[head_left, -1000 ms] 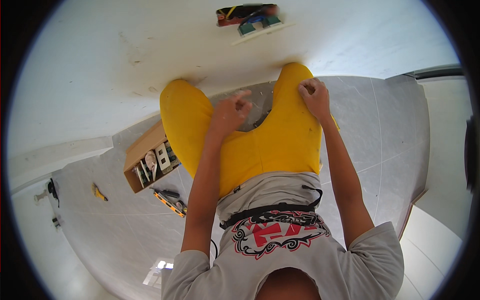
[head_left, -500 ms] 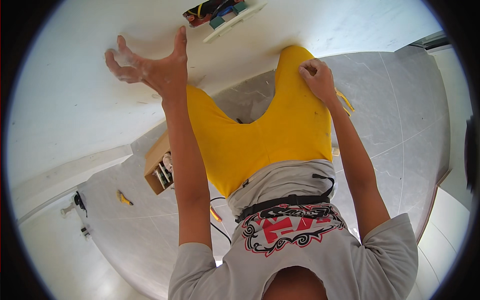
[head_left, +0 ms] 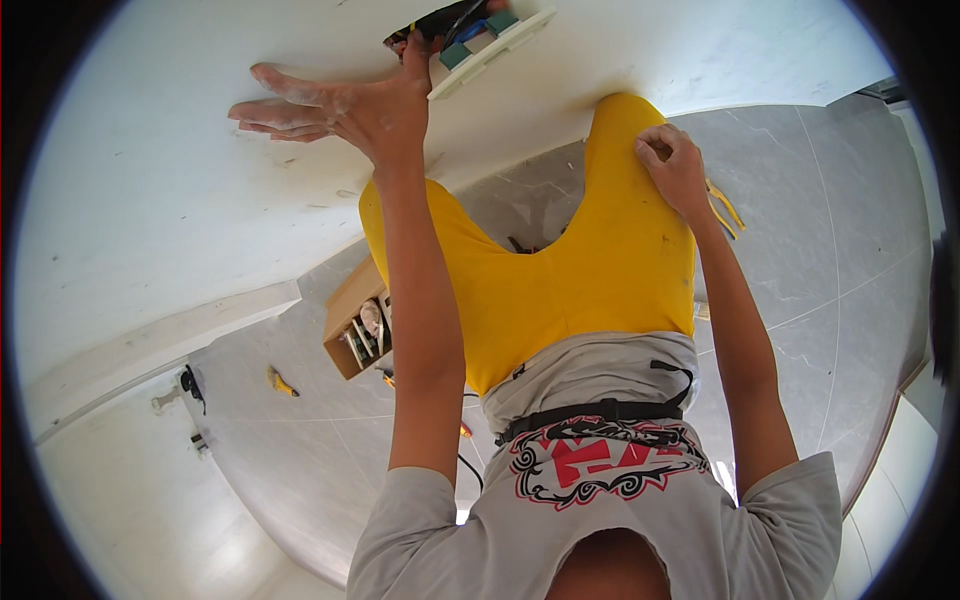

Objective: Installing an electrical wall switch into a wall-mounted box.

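Note:
My left hand (head_left: 378,118) is raised against the white wall with its fingers stretched out to the left. Its thumb reaches up to the dark wall opening (head_left: 400,40), beside a white faceplate (head_left: 500,52). That plate stands out from the wall, with green blocks (head_left: 455,56) and wires behind it; it looks like a switch or socket. Whether the thumb presses on anything there I cannot tell. My right hand (head_left: 676,168) rests on my right knee in yellow trousers (head_left: 630,220). Its fingers are loosely curled, and no object shows in them.
Just right of my right knee, yellow-handled pliers (head_left: 726,208) lie on the grey tiled floor (head_left: 790,250). An open cardboard box (head_left: 345,315) with white parts stands by my left forearm. Farther left lie a yellow-and-black tool (head_left: 281,382) and a black item (head_left: 192,388).
My left hand has moved right to the wall opening, its bent fingers straightening and its thumb coming up beside the faceplate. My right hand stays on the knee. The whole view has shifted slightly.

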The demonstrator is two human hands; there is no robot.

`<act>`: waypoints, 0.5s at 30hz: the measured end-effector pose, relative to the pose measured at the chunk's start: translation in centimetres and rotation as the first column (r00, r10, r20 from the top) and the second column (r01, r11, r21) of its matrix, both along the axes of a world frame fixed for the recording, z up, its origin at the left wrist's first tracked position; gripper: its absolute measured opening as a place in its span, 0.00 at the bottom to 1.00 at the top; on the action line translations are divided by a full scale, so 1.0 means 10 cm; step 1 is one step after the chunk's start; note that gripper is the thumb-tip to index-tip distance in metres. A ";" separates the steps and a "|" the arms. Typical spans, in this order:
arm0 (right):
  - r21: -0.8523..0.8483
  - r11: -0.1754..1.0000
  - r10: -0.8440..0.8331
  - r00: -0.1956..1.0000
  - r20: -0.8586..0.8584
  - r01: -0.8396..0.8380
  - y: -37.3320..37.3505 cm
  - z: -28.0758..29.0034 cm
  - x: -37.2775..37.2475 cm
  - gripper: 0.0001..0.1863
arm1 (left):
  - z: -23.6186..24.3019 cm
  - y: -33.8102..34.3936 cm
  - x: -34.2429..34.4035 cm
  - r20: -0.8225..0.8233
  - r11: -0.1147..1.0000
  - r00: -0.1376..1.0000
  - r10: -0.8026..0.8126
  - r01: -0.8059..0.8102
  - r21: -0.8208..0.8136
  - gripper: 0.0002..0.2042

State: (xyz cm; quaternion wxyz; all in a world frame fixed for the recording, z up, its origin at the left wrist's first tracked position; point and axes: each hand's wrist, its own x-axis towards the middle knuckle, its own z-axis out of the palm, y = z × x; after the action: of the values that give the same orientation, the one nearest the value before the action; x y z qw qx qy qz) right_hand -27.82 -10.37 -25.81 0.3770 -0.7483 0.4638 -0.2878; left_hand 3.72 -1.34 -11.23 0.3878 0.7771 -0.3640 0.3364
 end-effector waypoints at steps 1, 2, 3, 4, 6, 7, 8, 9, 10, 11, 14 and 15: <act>-0.024 1.000 0.012 1.000 -0.014 -0.013 0.00 0.01 0.00 0.07 | -0.02 -0.01 0.00 0.010 1.000 1.000 -0.005 0.005 -0.006 0.79; -0.047 0.999 0.021 0.999 -0.025 -0.022 0.01 0.04 0.00 0.06 | -0.03 -0.02 0.00 0.019 1.000 1.000 -0.012 0.012 -0.012 0.79; -0.050 0.998 0.025 0.998 -0.050 -0.027 0.02 0.08 0.00 0.06 | -0.05 -0.03 0.01 0.018 1.000 1.000 -0.013 0.014 -0.018 0.79; -0.051 0.997 0.054 0.999 -0.003 -0.054 0.04 0.15 0.00 0.07 | -0.07 -0.04 0.02 0.015 1.000 1.000 -0.014 0.014 -0.025 0.78; 0.026 0.997 0.074 0.997 0.030 -0.074 0.07 0.35 0.02 0.10 | -0.10 -0.05 0.05 0.053 0.999 0.998 -0.023 0.025 -0.035 0.77; -0.114 0.980 0.172 0.982 0.081 -0.162 0.08 0.49 0.03 0.11 | -0.12 -0.05 0.08 0.096 0.999 0.995 -0.032 0.036 -0.034 0.77; -0.202 0.955 0.240 0.967 0.090 -0.218 0.08 0.66 0.04 0.13 | -0.13 -0.06 0.09 0.139 0.998 0.989 -0.041 0.045 -0.032 0.76; -0.292 0.920 0.304 0.946 0.108 -0.262 0.08 0.84 0.08 0.15 | -0.15 -0.04 0.11 0.165 0.997 0.984 -0.059 0.066 -0.033 0.74; -0.392 0.866 0.375 0.922 0.096 -0.312 0.05 1.03 0.13 0.16 | -0.16 -0.03 0.11 0.192 0.996 0.978 -0.077 0.086 -0.036 0.72; -0.485 0.798 0.448 0.891 0.079 -0.358 0.02 1.23 0.19 0.18 | -0.16 -0.02 0.12 0.222 0.990 0.968 -0.113 0.128 -0.054 0.70; -0.709 0.467 0.483 0.824 -0.297 -0.529 -0.15 1.80 0.39 0.25 | -0.16 0.18 0.07 0.296 0.973 0.934 -0.199 0.224 -0.054 0.51; -0.704 0.393 0.427 0.796 -0.430 -0.591 -0.20 1.96 0.47 0.25 | -0.15 0.27 0.04 0.390 0.965 0.887 -0.246 0.261 0.015 0.45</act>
State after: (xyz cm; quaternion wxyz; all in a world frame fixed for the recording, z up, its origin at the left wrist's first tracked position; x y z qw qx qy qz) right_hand -23.11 -12.38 -6.22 0.0172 -0.9615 0.0575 -0.2682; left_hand 4.14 1.34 -12.69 0.3630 0.6333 -0.5255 0.4370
